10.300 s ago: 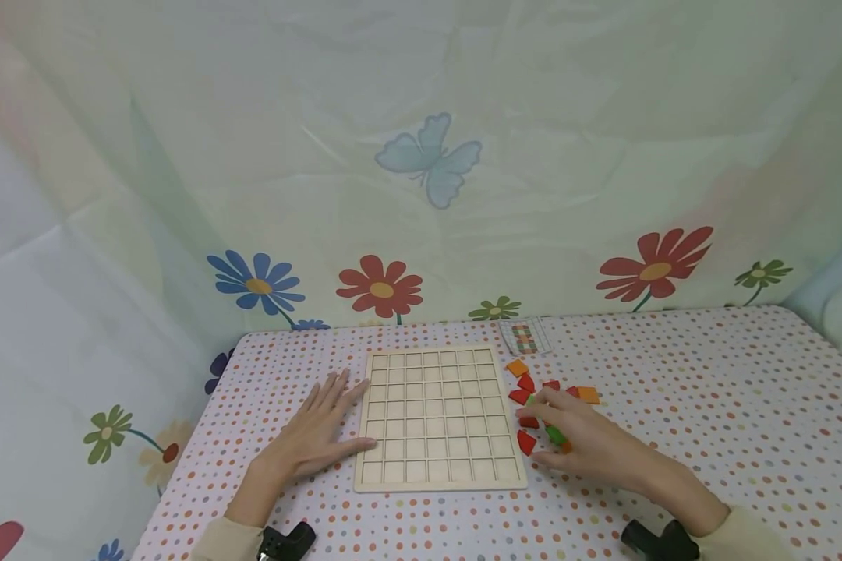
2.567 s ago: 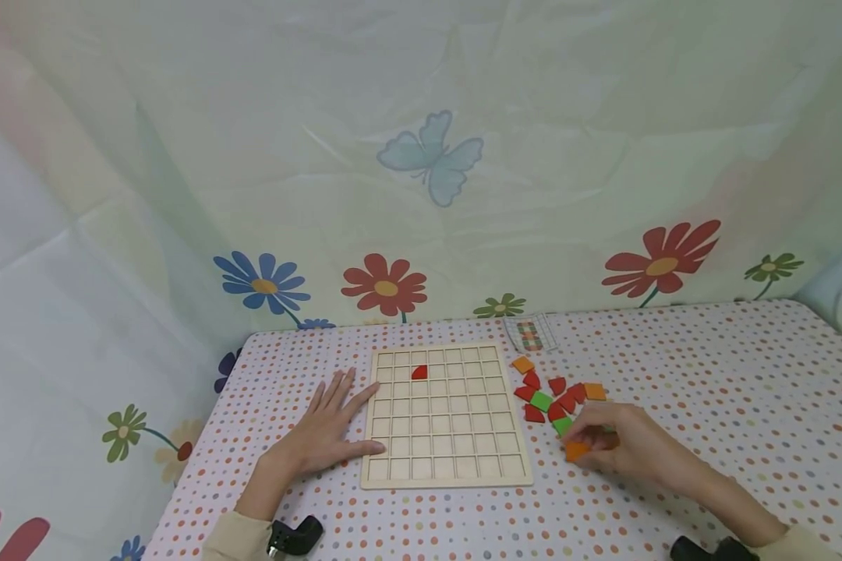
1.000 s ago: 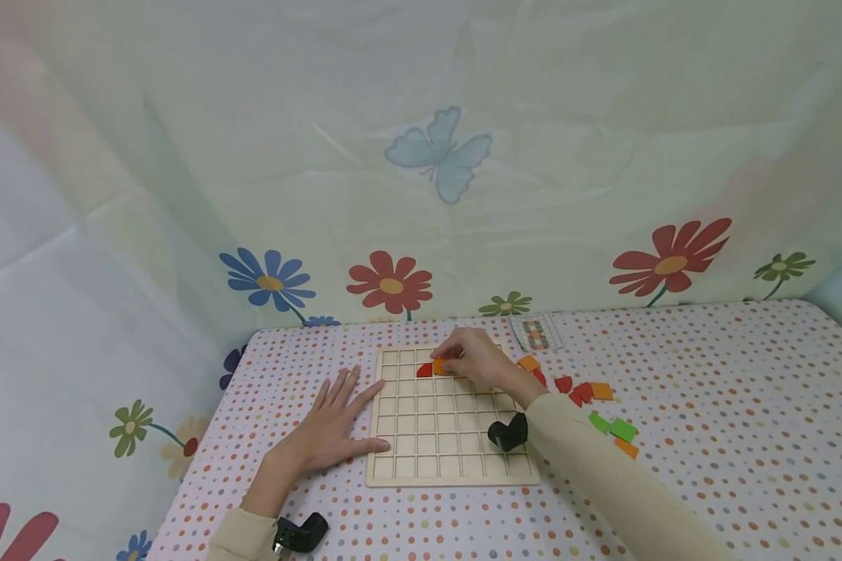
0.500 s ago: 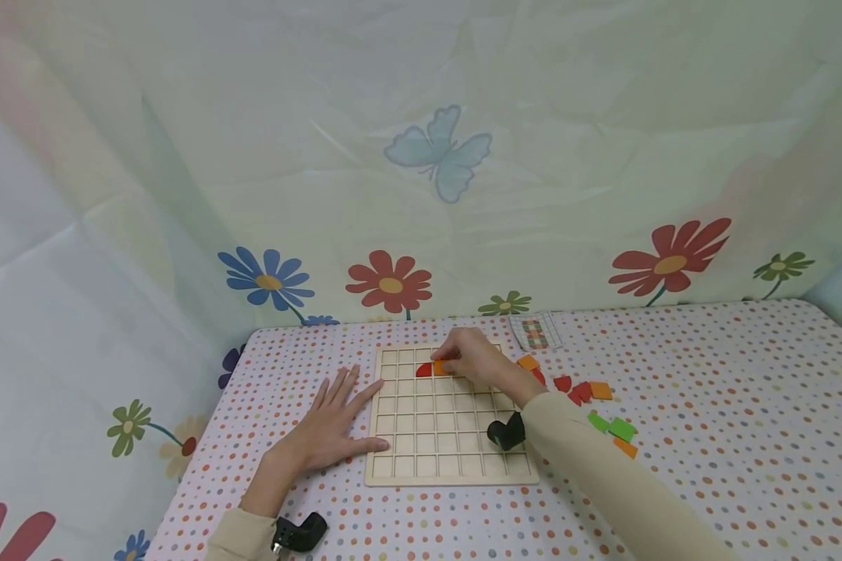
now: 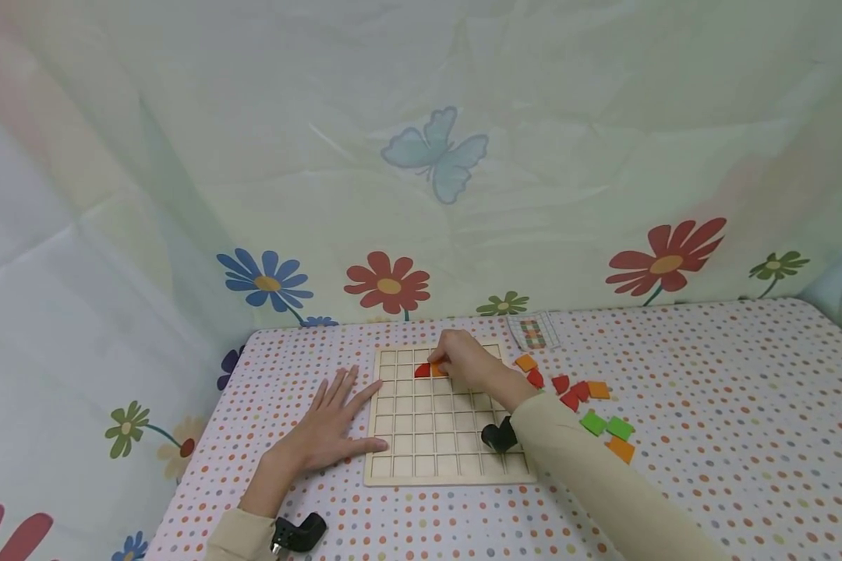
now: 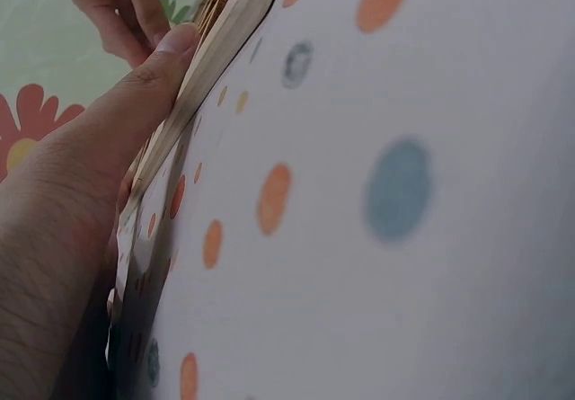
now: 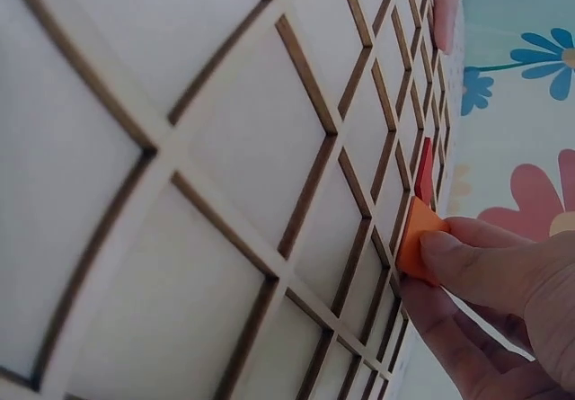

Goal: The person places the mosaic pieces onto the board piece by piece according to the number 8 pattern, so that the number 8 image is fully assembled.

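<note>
A wooden grid board [image 5: 449,481] lies on the dotted table, divided into many square cells. My left hand [image 5: 330,432] rests beside its left edge with fingers spread, thumb and index finger touching the rim. Over the board's second row from the back, my right hand [image 5: 465,365] pinches an orange square tile [image 7: 414,236] between thumb and fingers, low at a cell. Directly left of that tile, a red quarter-round tile [image 5: 422,371] sits in its own cell. The right hand partly covers the orange tile and the board's back right part.
Right of the board lie several loose red tiles [image 5: 560,383], orange tiles [image 5: 598,389] and green tiles [image 5: 620,428]. A small card with a coloured grid pattern [image 5: 533,331] lies at the table's back edge. A flowered cloth [image 5: 309,195] hangs behind the table.
Since the oldest frame, the red tile has come onto the board. My right hand has carried the orange tile from the pile to the cell beside it, staying there this last second. The left hand stays put.
</note>
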Available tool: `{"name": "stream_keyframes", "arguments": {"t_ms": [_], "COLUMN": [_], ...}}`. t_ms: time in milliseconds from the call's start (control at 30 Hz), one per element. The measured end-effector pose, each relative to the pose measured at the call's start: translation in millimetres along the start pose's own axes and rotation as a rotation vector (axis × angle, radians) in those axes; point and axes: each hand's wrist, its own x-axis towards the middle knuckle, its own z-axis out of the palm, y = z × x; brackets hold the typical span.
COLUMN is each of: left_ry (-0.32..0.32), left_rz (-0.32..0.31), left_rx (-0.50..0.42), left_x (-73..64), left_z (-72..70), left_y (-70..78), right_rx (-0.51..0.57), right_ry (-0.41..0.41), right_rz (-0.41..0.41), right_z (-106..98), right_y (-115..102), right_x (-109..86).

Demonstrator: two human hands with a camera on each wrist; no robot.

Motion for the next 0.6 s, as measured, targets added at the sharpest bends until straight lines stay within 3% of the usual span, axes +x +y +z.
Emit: {"name": "stream_keyframes", "arguments": {"t_ms": [600], "left_ry": [0.0], "left_rz": [0.001], "left_rx": [-0.001], "left_x": [-0.2], "left_z": [0.0], "left_y": [-0.5], "right_rx": [-0.039], "right_ry": [0.078], "right_rz": [-0.002], "right_z": [10.5], "right_y": [7.0], "right_x": [-1.9]}}
